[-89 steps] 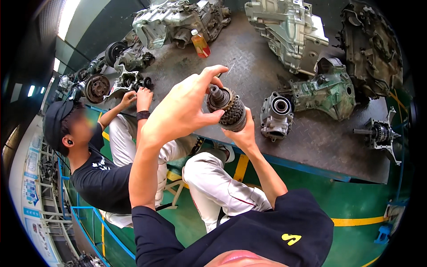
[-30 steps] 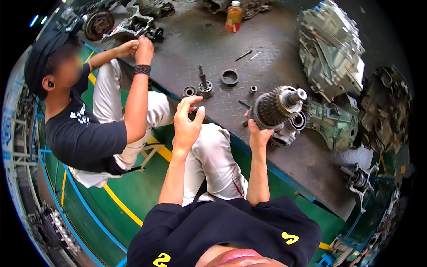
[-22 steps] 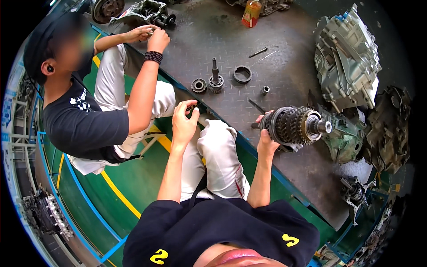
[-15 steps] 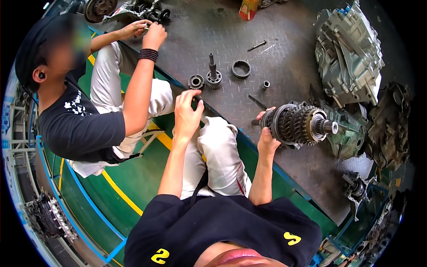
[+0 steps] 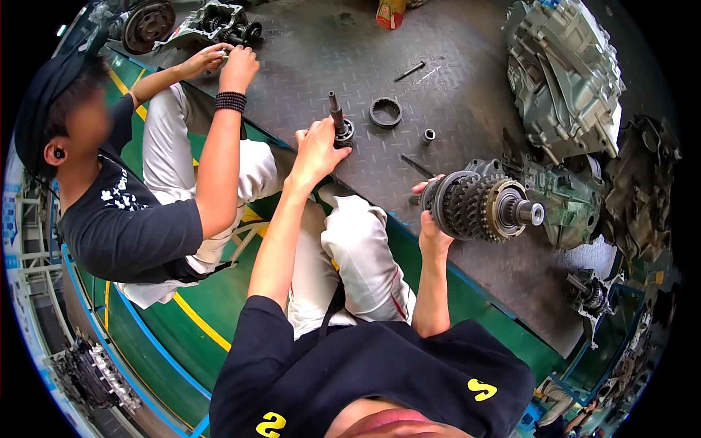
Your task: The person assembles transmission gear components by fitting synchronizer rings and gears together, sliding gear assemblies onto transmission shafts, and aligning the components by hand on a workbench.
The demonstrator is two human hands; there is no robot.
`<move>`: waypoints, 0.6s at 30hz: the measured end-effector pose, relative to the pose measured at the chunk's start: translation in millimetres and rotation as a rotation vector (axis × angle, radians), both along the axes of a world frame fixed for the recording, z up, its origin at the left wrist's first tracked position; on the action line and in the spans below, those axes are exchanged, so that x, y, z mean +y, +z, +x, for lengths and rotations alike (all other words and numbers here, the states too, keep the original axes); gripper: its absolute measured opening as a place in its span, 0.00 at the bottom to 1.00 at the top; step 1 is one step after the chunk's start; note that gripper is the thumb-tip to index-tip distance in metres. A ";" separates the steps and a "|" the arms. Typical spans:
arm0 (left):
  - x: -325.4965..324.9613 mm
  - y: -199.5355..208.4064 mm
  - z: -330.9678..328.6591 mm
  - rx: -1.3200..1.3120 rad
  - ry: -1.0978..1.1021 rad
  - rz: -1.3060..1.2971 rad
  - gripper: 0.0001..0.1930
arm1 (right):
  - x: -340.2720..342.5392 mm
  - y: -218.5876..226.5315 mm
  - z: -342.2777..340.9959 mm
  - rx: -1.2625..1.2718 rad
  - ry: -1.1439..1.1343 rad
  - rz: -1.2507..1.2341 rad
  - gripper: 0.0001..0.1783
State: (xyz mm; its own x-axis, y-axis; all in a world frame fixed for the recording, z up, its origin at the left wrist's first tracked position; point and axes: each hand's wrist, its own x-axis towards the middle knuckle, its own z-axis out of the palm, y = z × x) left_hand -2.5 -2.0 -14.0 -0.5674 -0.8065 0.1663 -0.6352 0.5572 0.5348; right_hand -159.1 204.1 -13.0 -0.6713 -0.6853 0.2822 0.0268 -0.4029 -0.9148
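My right hand (image 5: 435, 232) grips a transmission gear shaft (image 5: 482, 208), a stack of dark gears with a brass-coloured ring, held over the table's near edge. Its bare shaft end points right. My left hand (image 5: 320, 155) is down at the table edge, its fingers curled over the place where a small toothed hub lay. The hand hides that hub. Just beyond the fingers stands a short upright shaft (image 5: 336, 113) with a bearing (image 5: 345, 133) at its foot. A toothed ring (image 5: 385, 112) and a small socket (image 5: 428, 136) lie farther right on the table.
A bolt (image 5: 410, 71) and a thin rod (image 5: 418, 165) lie on the metal table (image 5: 307, 80). Large gearbox housings (image 5: 566, 80) stand at the right. On my left sits a co-worker (image 5: 139, 226), both hands (image 5: 235, 66) together near an opened gear case (image 5: 212, 25).
My left hand has moved forward and right, down onto the small toothed hub, which it now covers. The gear shaft stays in my right hand. The view has shifted slightly.
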 end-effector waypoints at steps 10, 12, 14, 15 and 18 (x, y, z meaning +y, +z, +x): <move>-5.6 -1.9 2.3 0.164 0.036 0.185 0.28 | 3.5 -0.6 -3.4 0.055 0.040 -0.012 0.24; -7.8 -3.1 1.7 0.109 0.052 0.078 0.31 | 2.4 2.7 -4.8 0.077 0.041 -0.009 0.23; -5.2 -0.7 -0.4 0.078 0.042 0.089 0.31 | 3.3 5.4 -4.5 0.044 0.045 -0.023 0.22; -1.7 4.3 -3.8 0.042 0.040 0.084 0.32 | 5.5 5.4 -5.5 0.039 0.041 -0.007 0.22; 2.5 -1.0 -6.8 -0.007 0.017 0.047 0.37 | 11.1 2.1 -8.4 0.025 0.034 0.001 0.23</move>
State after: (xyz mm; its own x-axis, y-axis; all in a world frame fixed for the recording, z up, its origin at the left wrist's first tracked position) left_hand -9.2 0.5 -15.1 -0.5548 -0.8227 0.1242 -0.6477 0.5208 0.5561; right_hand -167.5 215.2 -10.9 -0.6400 -0.7082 0.2980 0.0175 -0.4012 -0.9158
